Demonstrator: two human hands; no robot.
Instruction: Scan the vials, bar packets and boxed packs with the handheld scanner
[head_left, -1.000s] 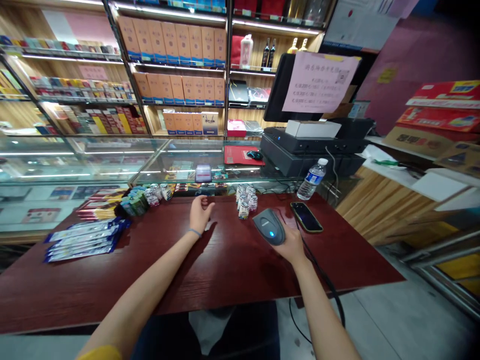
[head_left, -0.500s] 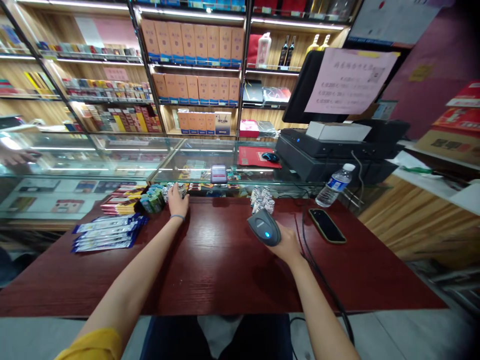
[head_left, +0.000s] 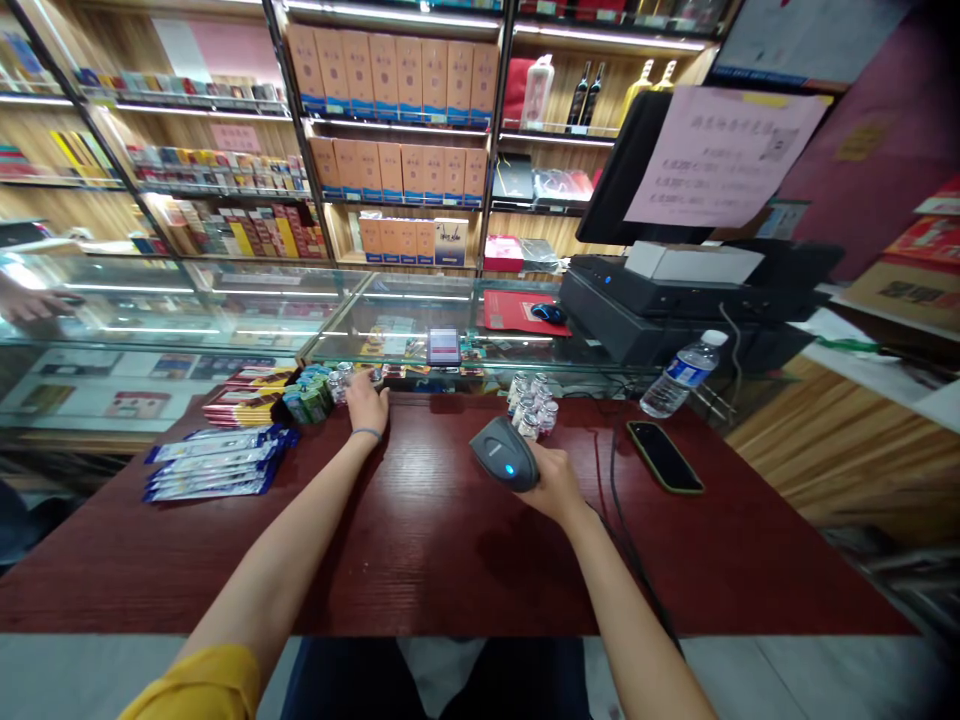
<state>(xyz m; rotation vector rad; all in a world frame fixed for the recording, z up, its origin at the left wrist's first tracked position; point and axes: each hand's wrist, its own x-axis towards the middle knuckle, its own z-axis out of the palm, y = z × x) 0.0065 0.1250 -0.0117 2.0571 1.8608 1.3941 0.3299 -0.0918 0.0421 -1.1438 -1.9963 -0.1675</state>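
1. Here, we locate the handheld scanner right of the frame's centre, above the dark red table; its blue indicator is lit.
2. We confirm that the right hand is wrapped around the scanner, gripping it firmly.
3. We find the left hand left of centre, its fingers at the left cluster of small jars. We cannot tell whether they close on a jar, since the hand hides the contact.
4. We identify the right cluster of small jars right of centre, just beyond the scanner.
5. At centre left, we list the green packs beside those left jars, then the red-and-yellow packs, with the blue-and-white sachets nearer the lower left.
6. At centre right, we note the phone lying flat and the water bottle near it.
7. At the left edge, we see another person's hand over the glass counter.
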